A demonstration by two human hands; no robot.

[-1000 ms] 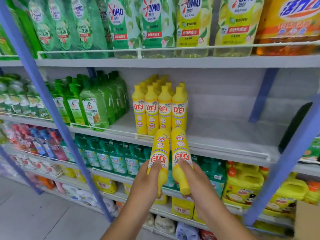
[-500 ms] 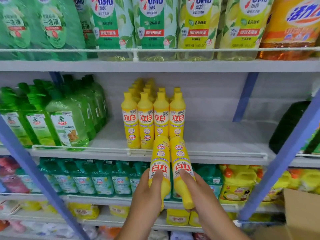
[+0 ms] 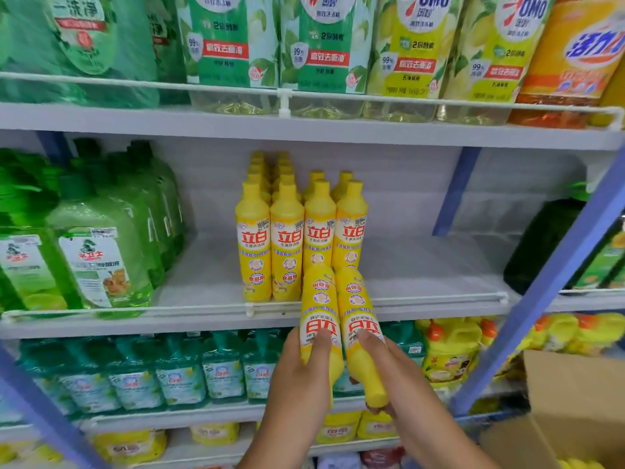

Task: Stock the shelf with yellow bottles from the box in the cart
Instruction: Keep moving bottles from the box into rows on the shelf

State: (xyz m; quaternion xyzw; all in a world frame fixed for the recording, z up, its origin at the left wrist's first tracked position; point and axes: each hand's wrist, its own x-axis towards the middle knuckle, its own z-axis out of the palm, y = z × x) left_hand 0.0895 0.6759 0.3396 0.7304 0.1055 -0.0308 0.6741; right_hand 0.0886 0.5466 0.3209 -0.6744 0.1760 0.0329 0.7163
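Note:
My left hand (image 3: 301, 374) grips one yellow bottle (image 3: 318, 299) and my right hand (image 3: 389, 370) grips a second yellow bottle (image 3: 355, 299). Both bottles are held side by side, upside down with caps toward me, their bases reaching the front rail of the middle shelf (image 3: 422, 282). Just behind them stand several yellow bottles (image 3: 270, 245) in rows on that shelf. A corner of the cardboard box (image 3: 575, 401) shows at the lower right.
Green detergent jugs (image 3: 101, 252) fill the shelf's left part; a dark green bottle (image 3: 541, 245) stands at its right. Bare shelf surface lies right of the yellow rows. Blue uprights (image 3: 554, 275) frame the bay. Refill pouches (image 3: 324, 45) hang above, teal bottles (image 3: 182, 374) sit below.
Both hands have carried the two bottles up and forward, nearer the middle shelf; their bases now overlap the front row. The view has moved closer to the shelf.

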